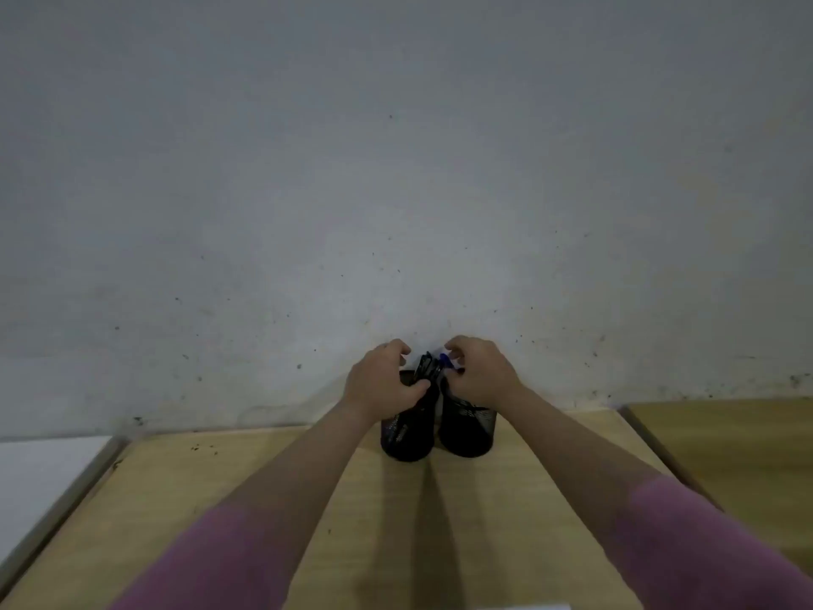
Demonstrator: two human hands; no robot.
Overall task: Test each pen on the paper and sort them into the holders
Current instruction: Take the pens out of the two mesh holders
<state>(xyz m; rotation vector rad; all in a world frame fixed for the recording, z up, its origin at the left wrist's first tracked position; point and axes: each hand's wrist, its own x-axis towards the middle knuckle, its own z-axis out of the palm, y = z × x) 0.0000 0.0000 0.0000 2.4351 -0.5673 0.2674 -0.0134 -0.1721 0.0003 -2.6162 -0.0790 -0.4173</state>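
Two black mesh pen holders stand side by side at the far edge of the wooden table, against the wall: the left holder (404, 438) and the right holder (468, 433). A bunch of dark pens (429, 367) sticks up from between them. My left hand (380, 383) curls over the left holder's top, its fingers round the dark pens. My right hand (477, 374) reaches over the right holder and pinches a blue-capped pen (446, 361). Most of each pen is hidden by the hands. A sliver of white paper (523, 606) shows at the bottom edge.
The wooden table (264, 477) runs from the wall toward me. A grey, speckled wall (396, 191) rises right behind the holders. A white surface (39, 468) lies to the left and another wooden surface (726, 442) to the right.
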